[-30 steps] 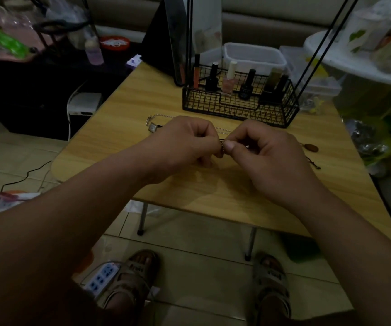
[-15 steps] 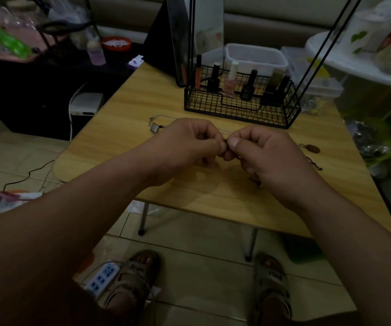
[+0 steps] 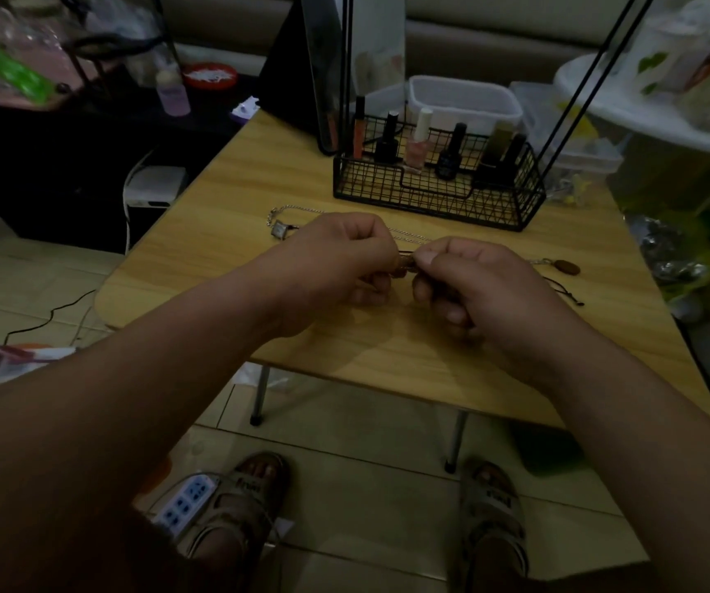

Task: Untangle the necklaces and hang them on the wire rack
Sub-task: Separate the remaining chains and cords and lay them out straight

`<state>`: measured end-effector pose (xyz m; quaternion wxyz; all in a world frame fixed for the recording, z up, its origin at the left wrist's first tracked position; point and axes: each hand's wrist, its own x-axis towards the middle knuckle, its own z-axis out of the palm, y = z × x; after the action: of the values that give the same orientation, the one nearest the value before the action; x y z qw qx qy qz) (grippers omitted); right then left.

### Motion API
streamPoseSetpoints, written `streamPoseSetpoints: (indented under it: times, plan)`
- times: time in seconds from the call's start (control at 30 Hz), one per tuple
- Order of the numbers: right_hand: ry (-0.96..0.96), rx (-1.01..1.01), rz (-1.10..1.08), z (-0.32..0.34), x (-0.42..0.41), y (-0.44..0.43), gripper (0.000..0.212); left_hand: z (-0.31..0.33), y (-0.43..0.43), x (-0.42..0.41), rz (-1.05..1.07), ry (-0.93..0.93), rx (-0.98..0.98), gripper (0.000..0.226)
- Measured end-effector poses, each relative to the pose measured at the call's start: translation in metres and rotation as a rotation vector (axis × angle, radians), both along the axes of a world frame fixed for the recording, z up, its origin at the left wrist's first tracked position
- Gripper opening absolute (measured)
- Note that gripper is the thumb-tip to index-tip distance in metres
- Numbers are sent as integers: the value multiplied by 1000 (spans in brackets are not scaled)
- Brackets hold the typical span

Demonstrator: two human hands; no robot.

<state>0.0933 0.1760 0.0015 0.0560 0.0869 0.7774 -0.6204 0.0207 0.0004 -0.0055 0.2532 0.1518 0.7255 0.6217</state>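
My left hand (image 3: 340, 258) and my right hand (image 3: 481, 284) meet over the middle of the wooden table (image 3: 216, 254), fingertips pinching the same small dark piece of a necklace between them. A silver chain with a square pendant (image 3: 280, 229) trails out to the left of my left hand and runs behind it. An oval brown pendant (image 3: 567, 267) on a dark cord lies to the right of my right hand. The black wire rack (image 3: 438, 194) stands behind my hands, its two thin uprights rising out of view.
Several nail polish bottles (image 3: 417, 143) stand in the rack's basket. A dark standing mirror (image 3: 314, 66) is at the back left, plastic tubs (image 3: 464, 100) behind the rack. Below the table's front edge are my sandalled feet and a power strip (image 3: 186, 498) on the tiled floor.
Both hands stay pinched together at the same spot. My right hand has rolled slightly, its lower fingers curling under more; the chains on the table have not moved.
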Motion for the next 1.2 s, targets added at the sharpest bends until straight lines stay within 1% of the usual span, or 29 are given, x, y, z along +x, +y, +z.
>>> streamPoseSetpoints:
  times: [0.1,0.27,0.3,0.4,0.43,0.5,0.57,0.6,0.7,0.83,0.93,1.03,1.13,1.2]
  plan:
    - [-31,-27,-1,0,-2,0,20,1,-1,-1,19,-75,60,18]
    - [-18,-64,11,-1,-4,0,19,0,-2,-1,10,-99,74,19]
    - [-1,-36,23,-1,-4,1,20,0,-2,-1,7,-98,73,18]
    - [80,138,41,-2,-3,2,17,-1,-3,-2,-7,-84,63,16]
    - [105,164,36,-3,-3,2,14,-1,-4,-2,-9,-80,55,17]
    - [146,155,14,-5,-3,3,10,-1,-3,-1,-11,-81,44,17]
    - [157,83,-15,-6,-3,0,8,-1,-2,0,-23,-92,51,18]
    - [143,17,-32,-6,-2,-1,7,-1,-2,1,-29,-102,58,18]
    - [45,-226,-92,-8,-4,-5,9,-1,0,2,-42,-149,87,21]
    - [-84,-475,-129,-9,-5,-5,16,-2,2,5,-57,-191,129,22]
    - [-154,-548,-101,-10,-7,-3,19,-2,2,5,-37,-177,129,25]
    - [-187,-492,-12,-8,-5,-2,22,-2,2,5,-17,-147,101,27]
    - [-141,-331,50,-5,-2,-3,20,-3,1,5,-30,-136,88,28]
    - [-103,-290,69,-3,-1,0,22,-3,0,5,-36,-133,78,27]
